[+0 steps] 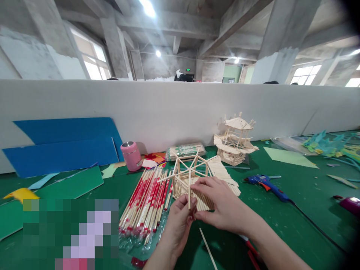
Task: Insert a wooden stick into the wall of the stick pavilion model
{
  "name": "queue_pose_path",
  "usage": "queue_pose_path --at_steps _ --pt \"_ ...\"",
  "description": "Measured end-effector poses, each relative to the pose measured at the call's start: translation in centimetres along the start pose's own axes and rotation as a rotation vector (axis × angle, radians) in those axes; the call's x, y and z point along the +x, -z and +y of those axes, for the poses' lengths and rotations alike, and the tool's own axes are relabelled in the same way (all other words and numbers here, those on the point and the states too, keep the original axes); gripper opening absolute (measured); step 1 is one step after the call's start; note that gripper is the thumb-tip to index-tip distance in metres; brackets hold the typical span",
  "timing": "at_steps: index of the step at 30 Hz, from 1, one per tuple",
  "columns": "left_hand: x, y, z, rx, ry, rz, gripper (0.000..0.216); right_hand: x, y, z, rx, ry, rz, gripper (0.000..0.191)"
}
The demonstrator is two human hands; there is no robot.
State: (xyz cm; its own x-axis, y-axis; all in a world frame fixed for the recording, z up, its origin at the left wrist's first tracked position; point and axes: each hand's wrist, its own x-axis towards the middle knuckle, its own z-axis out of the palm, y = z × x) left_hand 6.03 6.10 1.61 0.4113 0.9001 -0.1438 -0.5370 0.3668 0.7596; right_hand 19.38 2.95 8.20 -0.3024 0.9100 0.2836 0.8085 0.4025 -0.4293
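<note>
While both hands meet, fingers [188, 205] pinch a stick [189, 195] upright.

The left hand [177, 217] rose from the lower edge, palm turned inward, its fingers curled and pinched near the thumb. The right hand [222, 204] came in from the lower right, forearm slanting, palm down, fingers bent, their tips apparently meeting those of the left hand.
</note>
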Motion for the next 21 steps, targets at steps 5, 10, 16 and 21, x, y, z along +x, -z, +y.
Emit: queue_pose_path --at_steps 5,10,16,21 --pt "-0.01 -0.04 -0.05 -0.004 0.000 -0.012 0.008 -0.04 -0.01 0.02 0.000 -0.010 0.006 0.048" --pt "-0.04 -0.01 -0.06 -0.006 0.005 -0.006 0.010 0.01 0.03 -0.06 0.004 -0.015 0.014 0.044" --pt "-0.27 0.10 -0.18 -0.011 0.023 0.011 0.010 0.23 0.10 -0.07 -0.002 -0.010 0.008 0.044" --pt "-0.59 0.41 -0.20 0.005 0.032 0.026 0.011 0.27 0.04 0.06 0.002 -0.005 0.006 0.042"
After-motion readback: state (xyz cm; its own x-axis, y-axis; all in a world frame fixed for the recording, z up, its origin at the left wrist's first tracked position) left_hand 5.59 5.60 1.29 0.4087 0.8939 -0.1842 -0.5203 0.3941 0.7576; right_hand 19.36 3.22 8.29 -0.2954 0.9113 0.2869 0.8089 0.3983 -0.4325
